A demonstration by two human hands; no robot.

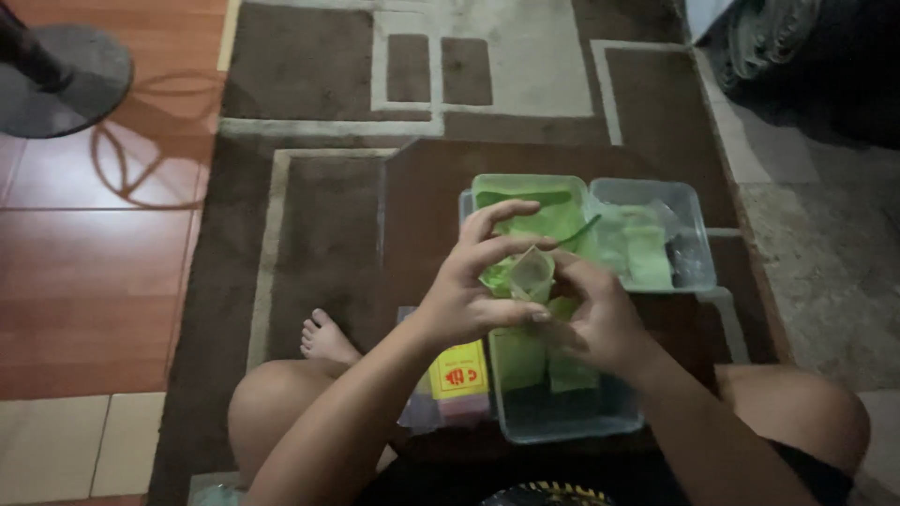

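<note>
Both my hands meet over a low dark brown board and hold a small pale green leaf piece folded into a cone. My left hand grips the cone from the left, thumb and fingers around it. My right hand pinches it from the right and below. Under the hands stands a clear plastic tub with green leaf strips in it. Behind the hands sit a green tray and a clear tub holding more green leaf pieces.
A yellow and red packet lies by my left wrist on the board's edge. I sit on a brown patterned rug with my knees and a bare foot in view. A fan base stands on red floor tiles, far left.
</note>
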